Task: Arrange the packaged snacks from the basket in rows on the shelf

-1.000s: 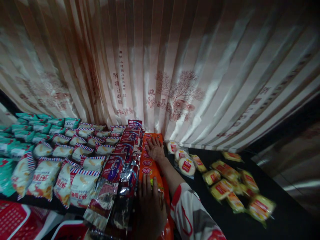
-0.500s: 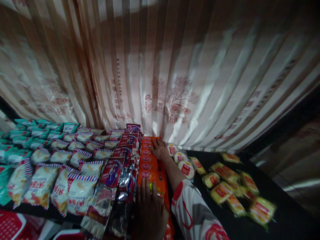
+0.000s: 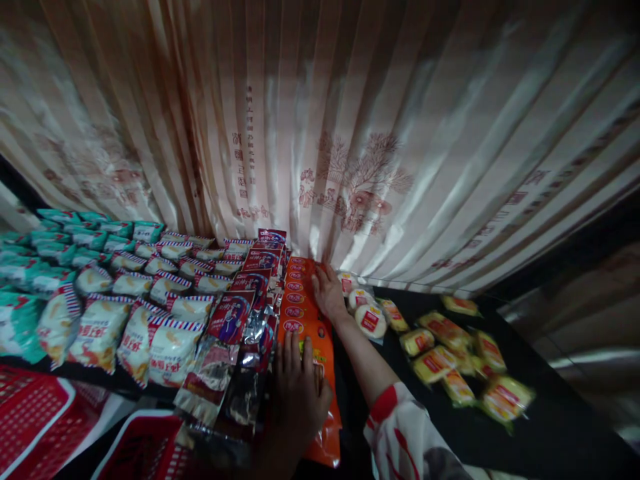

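Note:
A row of overlapping orange snack packets (image 3: 294, 311) runs from near me back toward the curtain. My left hand (image 3: 300, 390) lies on the nearest packet with its fingers stretched out, pointing away from me. Farther back, my right hand (image 3: 327, 291) rests along the right edge of the row, fingers extended and touching the packets. Neither hand grasps anything. Directly left of the orange row stands a row of dark red and purple packets (image 3: 230, 319), partly silver. Some round white packaged snacks (image 3: 371, 321) lie right of my right forearm.
White bags with striped tops (image 3: 175, 347) and teal bags (image 3: 20, 323) fill the left. Yellow wrapped snacks (image 3: 435, 363) lie scattered on the black surface (image 3: 560, 407) at right. Red baskets (image 3: 30, 413) stand at the front left. A pleated curtain (image 3: 280, 147) hangs behind.
The view has shifted, so the front baskets and near packet ends show more. Both hands stay on the orange row; my right hand sits slightly more toward its right edge.

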A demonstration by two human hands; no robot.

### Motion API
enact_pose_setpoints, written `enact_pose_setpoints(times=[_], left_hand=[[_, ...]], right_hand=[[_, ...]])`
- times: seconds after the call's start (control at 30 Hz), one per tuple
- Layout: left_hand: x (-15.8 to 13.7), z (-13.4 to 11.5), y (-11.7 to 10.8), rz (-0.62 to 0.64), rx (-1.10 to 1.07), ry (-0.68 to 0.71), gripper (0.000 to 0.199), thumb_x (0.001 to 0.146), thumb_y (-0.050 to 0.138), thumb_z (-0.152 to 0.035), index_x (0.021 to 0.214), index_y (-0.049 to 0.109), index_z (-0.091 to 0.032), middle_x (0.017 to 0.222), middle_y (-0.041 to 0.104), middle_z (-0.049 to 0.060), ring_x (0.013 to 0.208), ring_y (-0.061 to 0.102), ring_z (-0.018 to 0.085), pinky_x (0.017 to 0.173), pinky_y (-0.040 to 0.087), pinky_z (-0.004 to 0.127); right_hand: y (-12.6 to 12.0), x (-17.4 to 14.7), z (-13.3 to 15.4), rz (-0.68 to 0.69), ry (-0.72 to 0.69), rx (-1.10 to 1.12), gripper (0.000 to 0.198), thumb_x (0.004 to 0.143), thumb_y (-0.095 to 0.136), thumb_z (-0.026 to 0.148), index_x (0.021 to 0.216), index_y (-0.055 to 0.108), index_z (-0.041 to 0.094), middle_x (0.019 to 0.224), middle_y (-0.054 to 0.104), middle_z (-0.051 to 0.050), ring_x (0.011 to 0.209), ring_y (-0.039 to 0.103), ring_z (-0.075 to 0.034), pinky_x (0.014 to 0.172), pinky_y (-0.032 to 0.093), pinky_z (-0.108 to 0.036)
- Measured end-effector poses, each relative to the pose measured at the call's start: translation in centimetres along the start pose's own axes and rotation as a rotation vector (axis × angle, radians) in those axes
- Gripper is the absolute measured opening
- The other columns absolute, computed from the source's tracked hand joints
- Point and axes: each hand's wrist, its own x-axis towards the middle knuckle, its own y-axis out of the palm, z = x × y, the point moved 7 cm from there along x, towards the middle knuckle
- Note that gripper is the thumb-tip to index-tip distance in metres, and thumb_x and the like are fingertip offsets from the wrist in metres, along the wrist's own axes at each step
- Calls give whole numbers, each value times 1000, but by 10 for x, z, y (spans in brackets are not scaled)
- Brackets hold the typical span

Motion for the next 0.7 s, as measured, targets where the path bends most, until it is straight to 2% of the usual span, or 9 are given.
enact_pose_setpoints(times=[0.13, 0.23, 0.4, 0.5, 0.7], left_hand=[[2, 2, -2, 40, -1, -23, 57, 78, 51, -30, 131, 44, -10, 142, 39, 16, 136, 26, 32, 109, 29, 52], [2, 2, -3, 73, 3, -27, 55, 76, 53, -31, 126, 49, -9, 143, 38, 17, 135, 27, 34, 109, 28, 52], [2, 1, -7, 70, 35, -6, 50, 77, 53, -35, 121, 53, -12, 137, 45, 16, 132, 32, 33, 109, 27, 49], [0, 0, -8, 80, 74, 9, 48, 79, 51, -35, 122, 53, -12, 131, 51, 15, 128, 38, 32, 107, 29, 48], [0, -12, -10, 134, 171, 57, 47, 85, 42, -32, 123, 54, -7, 129, 53, 16, 127, 40, 32, 107, 28, 48]], right_hand=[[-25, -56, -2, 5, 57, 170, 52, 93, 25, 40, 129, 50, 11, 147, 33, -13, 134, 33, -22, 109, 28, -36], [-38, -108, -6, 17, 145, 240, 48, 90, 32, 39, 125, 54, 15, 145, 38, -11, 132, 36, -24, 108, 31, -40], [-39, -174, -8, 5, 244, 310, 44, 86, 35, 32, 120, 57, 15, 140, 44, -13, 127, 44, -23, 103, 37, -40], [-35, -185, -6, -8, 256, 311, 42, 86, 35, 28, 118, 58, 14, 139, 45, -13, 124, 46, -22, 103, 38, -37], [-35, -181, 2, 9, 252, 236, 43, 84, 38, 24, 119, 59, 11, 137, 48, -13, 125, 44, -21, 105, 36, -34]])
